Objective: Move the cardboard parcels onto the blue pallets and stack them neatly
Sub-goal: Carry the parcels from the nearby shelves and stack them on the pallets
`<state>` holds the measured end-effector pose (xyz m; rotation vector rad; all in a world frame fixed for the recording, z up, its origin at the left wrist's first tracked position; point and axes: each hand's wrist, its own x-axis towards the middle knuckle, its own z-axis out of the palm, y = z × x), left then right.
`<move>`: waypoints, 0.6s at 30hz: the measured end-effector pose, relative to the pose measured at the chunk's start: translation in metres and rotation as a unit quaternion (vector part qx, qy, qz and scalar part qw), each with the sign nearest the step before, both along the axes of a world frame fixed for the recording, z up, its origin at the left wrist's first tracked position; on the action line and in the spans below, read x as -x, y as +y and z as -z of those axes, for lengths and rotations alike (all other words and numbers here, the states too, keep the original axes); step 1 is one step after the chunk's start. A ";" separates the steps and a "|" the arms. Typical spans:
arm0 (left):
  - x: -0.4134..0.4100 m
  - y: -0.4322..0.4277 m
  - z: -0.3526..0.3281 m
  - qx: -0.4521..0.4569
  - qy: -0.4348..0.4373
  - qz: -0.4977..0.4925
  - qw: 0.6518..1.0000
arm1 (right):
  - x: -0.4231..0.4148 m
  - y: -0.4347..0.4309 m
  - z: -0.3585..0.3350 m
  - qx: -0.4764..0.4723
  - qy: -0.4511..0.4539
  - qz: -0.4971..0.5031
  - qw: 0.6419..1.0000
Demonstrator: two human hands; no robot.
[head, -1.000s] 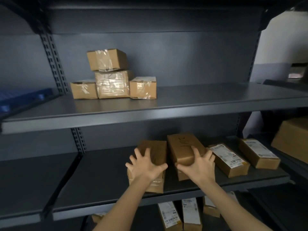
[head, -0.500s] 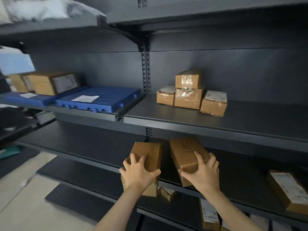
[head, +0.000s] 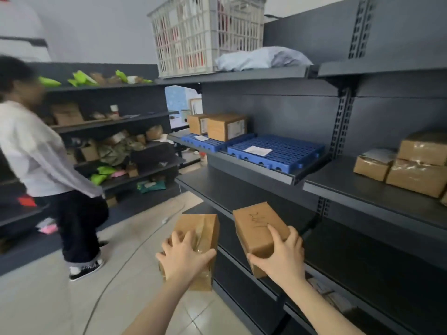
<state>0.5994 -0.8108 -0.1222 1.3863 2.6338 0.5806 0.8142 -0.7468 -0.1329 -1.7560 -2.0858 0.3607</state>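
Observation:
My left hand (head: 185, 258) grips a taped cardboard parcel (head: 202, 228), held in the air over the floor. My right hand (head: 281, 256) grips a second brown parcel (head: 257, 228) with writing on top, held in front of the lower shelf. Two blue pallets lie on the middle shelf: the nearer pallet (head: 287, 151) carries only a white slip, the farther pallet (head: 208, 142) carries two cardboard boxes (head: 225, 126). Three more taped parcels (head: 411, 165) are stacked on the shelf at the right.
A person in a white top (head: 36, 151) stands at the left in the aisle. Dark metal shelving (head: 362, 189) runs along the right. A white crate (head: 205, 35) and a grey bag (head: 261, 58) sit on the top shelf. A cable (head: 125, 257) trails over the tiled floor.
Both hands have lifted the two parcels off the lower shelf and carried them left. My view has turned left, bringing the blue pallets and the person into sight.

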 end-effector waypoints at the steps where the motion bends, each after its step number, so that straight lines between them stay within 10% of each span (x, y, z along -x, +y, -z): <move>1: 0.016 -0.007 -0.009 -0.005 0.004 -0.016 1.000 | 0.016 -0.002 -0.008 -0.009 0.002 -0.018 1.000; 18: 0.188 0.040 -0.162 -0.105 0.044 -0.113 0.987 | 0.204 0.087 -0.168 -0.112 0.059 -0.125 0.984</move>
